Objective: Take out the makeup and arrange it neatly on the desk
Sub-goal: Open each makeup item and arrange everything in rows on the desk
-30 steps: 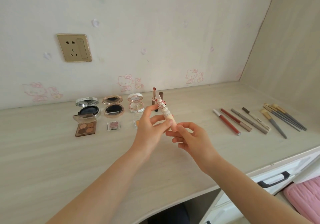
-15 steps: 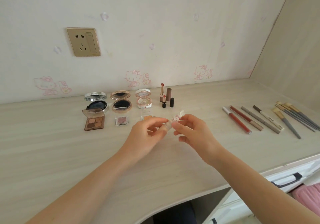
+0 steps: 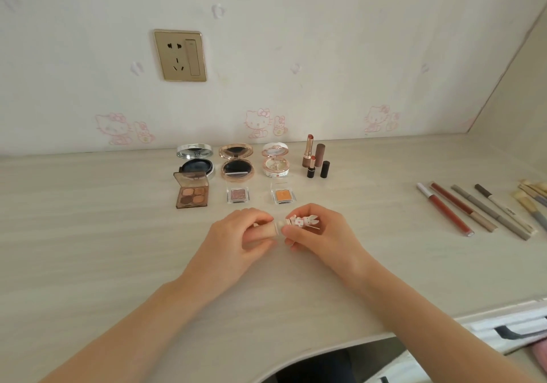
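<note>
Both hands hold a small beige makeup tube point(image 3: 273, 226) sideways just above the desk point(image 3: 88, 249). My left hand point(image 3: 236, 240) grips its beige body. My right hand point(image 3: 319, 234) pinches its white rabbit-decorated cap point(image 3: 305, 221). Behind them stand three open compacts: silver point(image 3: 195, 160), gold point(image 3: 236, 163) and white point(image 3: 276, 162). In front of these lie an eyeshadow palette point(image 3: 191, 194) and two single shadows, pink point(image 3: 237, 195) and orange point(image 3: 282, 195). Open lipsticks point(image 3: 315, 157) stand to the right of the compacts.
Several lip pencils and liners point(image 3: 473, 211) lie in a row at the right, with brushes point(image 3: 532, 196) beyond them at the frame edge. A wall socket point(image 3: 180, 55) is above. An open drawer point(image 3: 509, 329) sits below the desk's right front edge.
The tube was held upright in front of the lipsticks; both hands have lowered it toward the desk and turned it sideways. The view has shifted, showing the items further right.
</note>
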A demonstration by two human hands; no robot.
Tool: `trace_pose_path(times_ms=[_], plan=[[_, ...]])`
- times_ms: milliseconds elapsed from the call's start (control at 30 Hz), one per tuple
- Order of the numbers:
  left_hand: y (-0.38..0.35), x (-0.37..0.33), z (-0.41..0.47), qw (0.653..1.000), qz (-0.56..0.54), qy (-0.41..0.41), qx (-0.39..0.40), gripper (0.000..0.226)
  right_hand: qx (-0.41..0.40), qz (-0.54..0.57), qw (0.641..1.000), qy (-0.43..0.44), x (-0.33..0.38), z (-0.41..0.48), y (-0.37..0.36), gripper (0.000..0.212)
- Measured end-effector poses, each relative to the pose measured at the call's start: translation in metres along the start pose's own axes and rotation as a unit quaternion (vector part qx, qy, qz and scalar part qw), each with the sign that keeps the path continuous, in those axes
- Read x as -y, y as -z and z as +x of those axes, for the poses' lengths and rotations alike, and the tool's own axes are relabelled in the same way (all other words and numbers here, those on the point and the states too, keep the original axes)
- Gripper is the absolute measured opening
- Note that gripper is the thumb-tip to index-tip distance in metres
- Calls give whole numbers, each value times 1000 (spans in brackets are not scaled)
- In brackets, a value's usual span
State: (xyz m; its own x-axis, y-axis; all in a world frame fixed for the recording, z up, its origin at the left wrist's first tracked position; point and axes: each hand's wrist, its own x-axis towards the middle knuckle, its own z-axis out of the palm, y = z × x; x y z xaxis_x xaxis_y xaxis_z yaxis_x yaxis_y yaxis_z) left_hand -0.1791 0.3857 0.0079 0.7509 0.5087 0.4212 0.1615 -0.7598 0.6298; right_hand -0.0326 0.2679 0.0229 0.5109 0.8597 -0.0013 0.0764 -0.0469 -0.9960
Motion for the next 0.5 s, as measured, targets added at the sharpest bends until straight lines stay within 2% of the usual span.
trace_pose_path(times_ms=[133, 233, 367, 500], plan=[[1, 4, -1, 998, 30, -23, -42, 23, 10, -37, 999, 30, -2, 0, 1, 9], [1, 4, -4, 999, 26, -29, -31, 23, 18, -92, 994, 56, -4, -3, 1, 9], [2, 3, -5, 999, 18, -25, -12, 22, 15, -109, 991, 76, -8, -4, 2, 12], [3, 8, -7, 1000, 8, -1, 27, 38, 21, -116, 990, 83, -11, -5, 1, 18]])
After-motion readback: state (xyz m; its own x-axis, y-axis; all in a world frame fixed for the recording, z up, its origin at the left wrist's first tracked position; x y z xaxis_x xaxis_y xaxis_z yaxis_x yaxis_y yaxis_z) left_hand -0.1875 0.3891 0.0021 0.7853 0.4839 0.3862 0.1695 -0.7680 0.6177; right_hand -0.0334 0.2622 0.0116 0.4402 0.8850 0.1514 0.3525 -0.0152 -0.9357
